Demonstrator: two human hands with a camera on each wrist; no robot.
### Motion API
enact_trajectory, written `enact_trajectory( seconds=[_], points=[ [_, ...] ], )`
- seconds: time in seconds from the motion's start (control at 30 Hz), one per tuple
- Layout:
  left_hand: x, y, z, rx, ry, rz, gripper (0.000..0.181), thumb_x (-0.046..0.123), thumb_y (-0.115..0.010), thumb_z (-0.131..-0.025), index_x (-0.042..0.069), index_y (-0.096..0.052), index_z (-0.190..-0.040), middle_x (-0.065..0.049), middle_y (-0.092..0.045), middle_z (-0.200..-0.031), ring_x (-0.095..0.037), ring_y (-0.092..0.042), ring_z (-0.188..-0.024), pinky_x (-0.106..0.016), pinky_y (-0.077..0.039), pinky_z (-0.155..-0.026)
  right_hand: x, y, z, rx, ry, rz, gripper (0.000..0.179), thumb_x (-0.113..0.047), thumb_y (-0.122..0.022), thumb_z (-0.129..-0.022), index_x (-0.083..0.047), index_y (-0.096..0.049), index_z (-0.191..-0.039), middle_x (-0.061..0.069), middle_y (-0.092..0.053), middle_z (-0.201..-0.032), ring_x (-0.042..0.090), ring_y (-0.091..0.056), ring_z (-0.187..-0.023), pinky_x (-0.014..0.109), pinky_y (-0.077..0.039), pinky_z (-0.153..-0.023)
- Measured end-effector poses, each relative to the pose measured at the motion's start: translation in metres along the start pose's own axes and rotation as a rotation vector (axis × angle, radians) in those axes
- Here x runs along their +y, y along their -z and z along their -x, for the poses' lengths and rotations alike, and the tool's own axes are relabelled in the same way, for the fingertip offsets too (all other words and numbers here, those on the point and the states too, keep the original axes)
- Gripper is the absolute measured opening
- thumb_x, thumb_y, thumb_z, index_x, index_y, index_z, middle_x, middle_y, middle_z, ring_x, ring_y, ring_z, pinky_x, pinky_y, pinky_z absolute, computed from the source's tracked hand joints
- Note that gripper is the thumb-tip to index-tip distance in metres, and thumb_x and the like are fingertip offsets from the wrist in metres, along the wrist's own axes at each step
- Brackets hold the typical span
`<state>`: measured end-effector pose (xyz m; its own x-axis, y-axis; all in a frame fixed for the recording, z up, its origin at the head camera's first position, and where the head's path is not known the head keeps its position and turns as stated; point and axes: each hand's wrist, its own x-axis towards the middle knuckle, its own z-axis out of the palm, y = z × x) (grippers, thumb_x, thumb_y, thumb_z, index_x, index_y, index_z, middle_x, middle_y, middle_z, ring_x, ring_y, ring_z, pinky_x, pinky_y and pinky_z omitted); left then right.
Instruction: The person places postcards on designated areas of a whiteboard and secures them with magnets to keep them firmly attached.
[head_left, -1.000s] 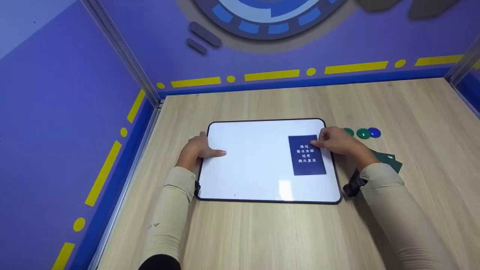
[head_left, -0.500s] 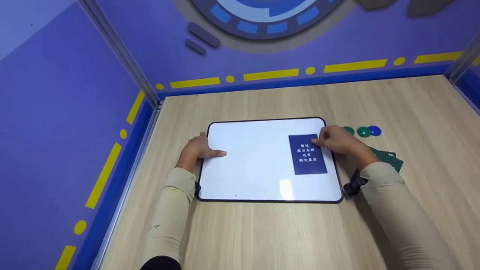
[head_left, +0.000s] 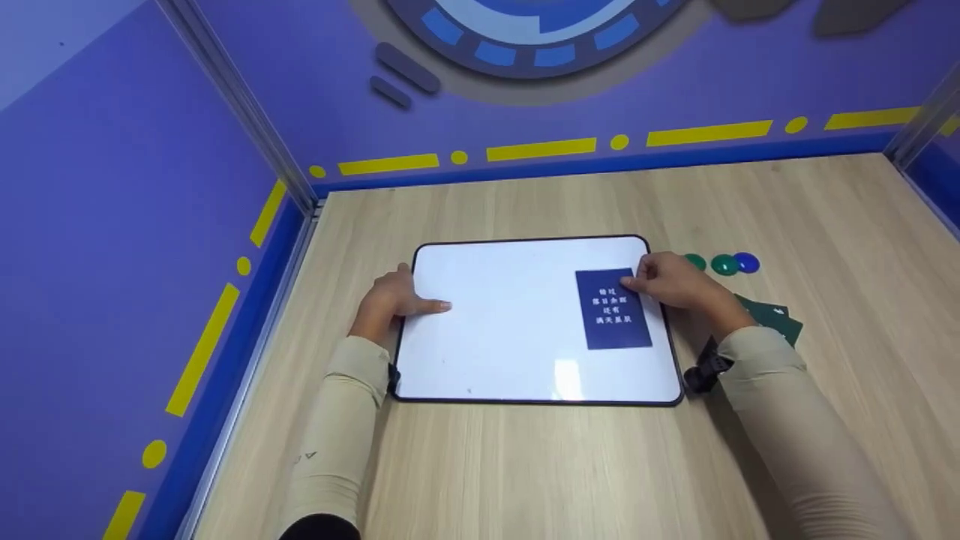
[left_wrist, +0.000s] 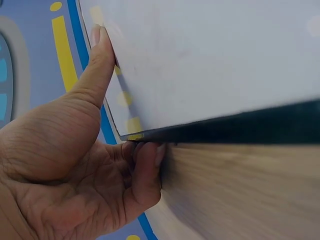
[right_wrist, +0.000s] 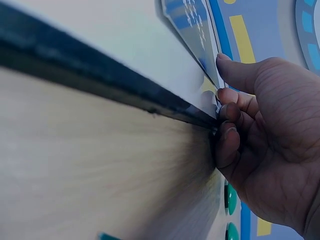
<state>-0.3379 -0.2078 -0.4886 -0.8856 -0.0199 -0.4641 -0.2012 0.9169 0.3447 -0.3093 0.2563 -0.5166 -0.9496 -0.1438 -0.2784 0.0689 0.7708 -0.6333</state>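
Note:
A white board [head_left: 502, 322] with a thin black frame lies on the table. My left hand [head_left: 394, 295] grips its left edge, thumb [left_wrist: 100, 60] flat on the white face and fingers curled against the rim. On the board's right side is a dark blue card [head_left: 613, 330] with white characters. My right hand [head_left: 671, 281] pinches the card's upper right corner between thumb and index finger. The right wrist view shows the other fingers [right_wrist: 230, 142] curled at the board's frame. Whether the whole card touches the board I cannot tell.
Right of the board are two green discs [head_left: 724, 265] and a blue disc [head_left: 748, 262]. Dark green cards [head_left: 780, 324] lie partly under my right forearm. A patterned blue-purple wall [head_left: 525, 127] stands behind the wooden table [head_left: 525, 465], another at its left.

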Motion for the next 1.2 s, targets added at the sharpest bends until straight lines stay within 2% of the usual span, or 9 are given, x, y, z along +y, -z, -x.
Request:
enact_trajectory(
  seconds=[0.3,0.57,0.8,1.03,1.2],
  points=[
    [-0.006,-0.002,0.002,0.007,0.005,0.009,0.131,0.061,-0.088,-0.082,-0.001,-0.013,-0.17,-0.03,-0.032,-0.172,-0.046,-0.034,-0.16,-0.056,-0.034,-0.131,0.001,-0.006,-0.002,-0.009,-0.01,-0.009,0.041,-0.049,-0.061,-0.107,-0.009,-0.065,-0.102,0.007,-0.058,-0.095,0.024,-0.056,-0.085,0.032,-0.043,-0.068],
    [-0.005,0.003,0.004,0.006,0.014,0.057,0.132,0.058,-0.089,-0.082,0.001,-0.009,-0.171,-0.028,-0.027,-0.174,-0.045,-0.029,-0.163,-0.055,-0.03,-0.133,-0.004,-0.003,-0.002,0.002,0.011,0.004,0.043,-0.051,-0.061,-0.107,-0.009,-0.064,-0.102,0.008,-0.058,-0.095,0.025,-0.056,-0.086,0.033,-0.042,-0.068],
    [-0.002,0.004,0.003,0.005,0.013,0.045,0.132,0.059,-0.089,-0.082,0.001,-0.01,-0.171,-0.028,-0.029,-0.174,-0.044,-0.031,-0.163,-0.054,-0.032,-0.132,-0.003,-0.001,0.001,0.009,0.02,0.018,0.044,-0.052,-0.06,-0.107,-0.009,-0.064,-0.102,0.008,-0.058,-0.096,0.025,-0.056,-0.086,0.033,-0.043,-0.068],
    [0.0,0.001,0.002,0.007,0.007,0.032,0.132,0.06,-0.088,-0.082,0.0,-0.01,-0.171,-0.029,-0.03,-0.173,-0.045,-0.032,-0.162,-0.054,-0.033,-0.131,-0.001,-0.004,0.004,0.056,0.046,0.062,0.041,-0.048,-0.062,-0.107,-0.007,-0.064,-0.101,0.009,-0.061,-0.093,0.024,-0.057,-0.083,0.032,-0.043,-0.066],
    [-0.002,-0.003,0.003,0.003,0.002,0.043,0.132,0.061,-0.087,-0.083,0.001,-0.009,-0.171,-0.029,-0.028,-0.174,-0.045,-0.03,-0.163,-0.054,-0.032,-0.132,0.003,-0.007,0.01,0.105,0.055,0.033,0.032,-0.035,-0.058,-0.111,-0.004,-0.061,-0.115,0.013,-0.061,-0.101,0.026,-0.058,-0.09,0.033,-0.046,-0.071]
  ],
)
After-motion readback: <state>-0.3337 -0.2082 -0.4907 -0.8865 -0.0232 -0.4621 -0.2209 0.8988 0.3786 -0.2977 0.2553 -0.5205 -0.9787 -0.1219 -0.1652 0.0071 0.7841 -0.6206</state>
